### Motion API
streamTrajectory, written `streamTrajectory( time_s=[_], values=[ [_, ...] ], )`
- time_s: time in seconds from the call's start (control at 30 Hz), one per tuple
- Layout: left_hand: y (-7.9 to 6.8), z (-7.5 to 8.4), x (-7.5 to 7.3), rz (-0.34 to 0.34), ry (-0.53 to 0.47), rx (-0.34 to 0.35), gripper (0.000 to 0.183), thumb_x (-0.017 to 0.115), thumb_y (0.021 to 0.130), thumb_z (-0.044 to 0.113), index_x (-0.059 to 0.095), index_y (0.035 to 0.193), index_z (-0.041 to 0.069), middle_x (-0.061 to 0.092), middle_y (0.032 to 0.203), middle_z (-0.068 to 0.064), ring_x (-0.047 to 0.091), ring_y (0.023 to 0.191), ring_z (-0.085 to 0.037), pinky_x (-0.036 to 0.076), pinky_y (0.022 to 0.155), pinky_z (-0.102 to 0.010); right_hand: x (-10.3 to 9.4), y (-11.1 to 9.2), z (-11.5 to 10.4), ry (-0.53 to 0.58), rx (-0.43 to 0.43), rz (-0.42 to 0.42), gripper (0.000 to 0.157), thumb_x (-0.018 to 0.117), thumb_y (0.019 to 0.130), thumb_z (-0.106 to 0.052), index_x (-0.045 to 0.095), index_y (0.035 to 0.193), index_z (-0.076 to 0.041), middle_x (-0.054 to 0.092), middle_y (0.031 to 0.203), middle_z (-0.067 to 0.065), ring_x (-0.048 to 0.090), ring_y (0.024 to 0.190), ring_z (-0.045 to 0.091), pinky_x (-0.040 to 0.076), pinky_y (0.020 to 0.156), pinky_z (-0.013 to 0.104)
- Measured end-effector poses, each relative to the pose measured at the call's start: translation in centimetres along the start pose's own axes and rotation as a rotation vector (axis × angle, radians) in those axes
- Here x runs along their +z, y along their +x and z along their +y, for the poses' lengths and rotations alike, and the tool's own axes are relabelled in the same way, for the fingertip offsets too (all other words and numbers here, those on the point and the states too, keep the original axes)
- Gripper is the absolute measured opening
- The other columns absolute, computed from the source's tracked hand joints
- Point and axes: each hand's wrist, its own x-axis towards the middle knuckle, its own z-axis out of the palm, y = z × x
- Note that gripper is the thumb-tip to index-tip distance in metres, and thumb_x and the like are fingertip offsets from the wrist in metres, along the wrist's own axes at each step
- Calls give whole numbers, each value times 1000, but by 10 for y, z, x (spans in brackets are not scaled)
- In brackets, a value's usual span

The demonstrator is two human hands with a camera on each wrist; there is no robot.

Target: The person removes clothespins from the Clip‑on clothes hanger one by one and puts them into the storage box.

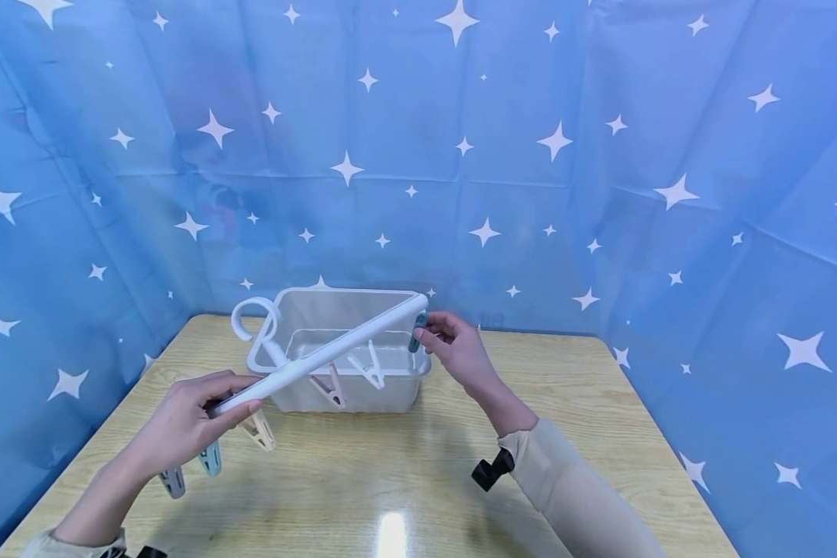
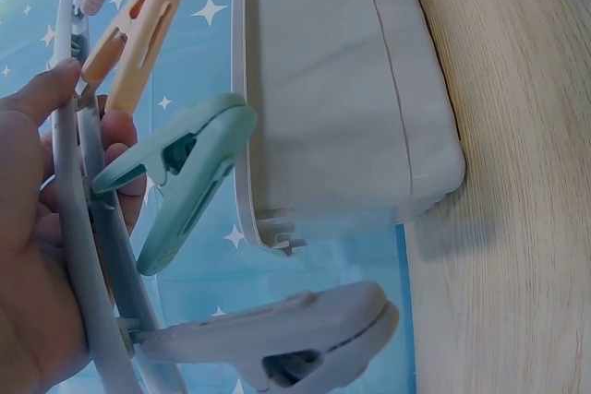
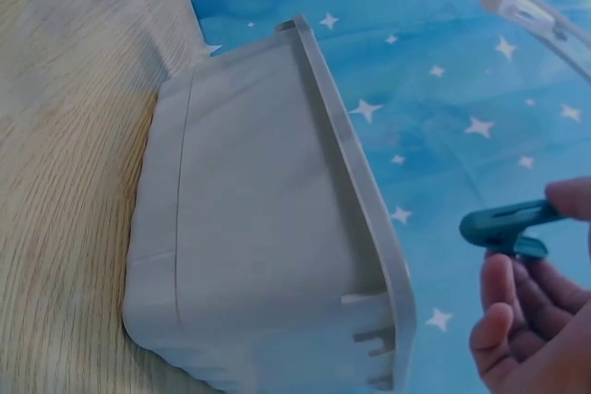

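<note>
Hanger (image 1: 349, 341), white and fitted with clips, is held at a slant across the front of a pale tub (image 1: 401, 395), its hook (image 1: 236, 319) on the left. The left hand (image 1: 181, 415) grips the bar near one end, thumb against one side and fingers round the other. At the far end, the right hand (image 1: 456, 349) pinches a dark green clip (image 1: 417, 332) between thumb and fingers; whether that clip is joined to the bar cannot be told. Along the bar hang a grey clip (image 2: 268, 320), a light teal clip (image 2: 222, 145), a cream clip (image 2: 159, 25), a pink clip (image 1: 338, 387) and a white clip (image 1: 376, 364). Behind the bar, the tub's inner walls show, partly hidden. It stands upright on a wooden table (image 1: 321, 496), near a blue star-patterned curtain (image 1: 418, 256).
</note>
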Motion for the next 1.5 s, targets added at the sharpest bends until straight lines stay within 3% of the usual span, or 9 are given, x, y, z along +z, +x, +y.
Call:
streamTrajectory(
  time_s=[0.67,0.87,1.03,1.27,1.5],
  values=[
    [-1,-2,0,-8,-1,-14,29,76,90,18,71,117,29,61,80,16,46,55,-1,39,51,-21,6,5,6,-73,67,-35,43,69,95,-27,58,133,-10,67,118,11,62,94,21,55,82,33],
    [-2,-2,0,-10,-4,-15,30,76,90,18,71,118,28,61,80,16,46,55,-1,39,51,-21,7,4,7,-85,74,-39,42,70,94,-28,59,132,-13,68,120,9,61,98,22,54,88,43],
    [-2,-2,0,-10,-5,-18,30,76,90,18,71,118,28,61,80,16,46,55,-1,39,51,-21,8,4,7,-97,68,-42,41,69,95,-29,60,131,-14,67,122,9,61,102,22,54,85,36],
    [-3,-1,0,-13,-18,-11,30,75,90,17,71,117,29,60,78,15,44,53,-1,38,50,-21,10,6,10,-94,65,-37,39,68,96,-27,60,131,-13,67,124,8,63,95,22,54,80,33],
    [-4,-1,-1,-13,-20,-22,29,75,90,17,71,117,28,60,78,14,44,53,-2,38,50,-21,9,5,8,-110,50,-44,41,66,97,-31,60,133,-12,64,130,5,65,90,22,55,81,41]
  ],
)
